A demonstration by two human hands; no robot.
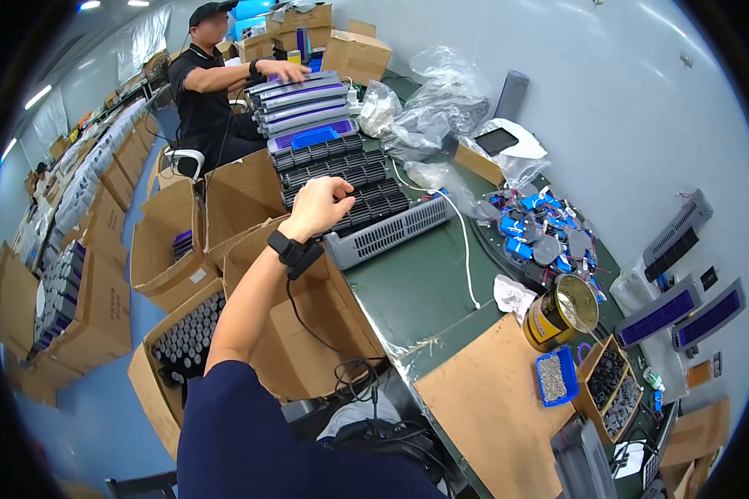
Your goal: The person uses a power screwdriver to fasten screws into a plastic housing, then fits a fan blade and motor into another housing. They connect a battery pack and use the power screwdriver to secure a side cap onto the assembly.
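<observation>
My left hand (320, 206), with a black band on its wrist, is over a row of black slatted roller-like parts (374, 205) on the green table. Its fingers are loosely bent and apart, and nothing shows between them; whether the fingertips touch a part is hard to make out. Just in front of these parts lies a long grey vented housing (395, 233). Beyond them is a row of grey and purple housings (304, 112), with a blue piece (314, 137) on the nearest. My right hand is out of the picture.
A co-worker (216, 91) sits at the far left, one hand over the housings. Open cardboard boxes (300, 333) stand along the table's left edge. On the right are a pile of blue-wrapped parts (545, 229), a yellow-black can (549, 324) and a blue tray (570, 366). A white cable (466, 249) crosses the table.
</observation>
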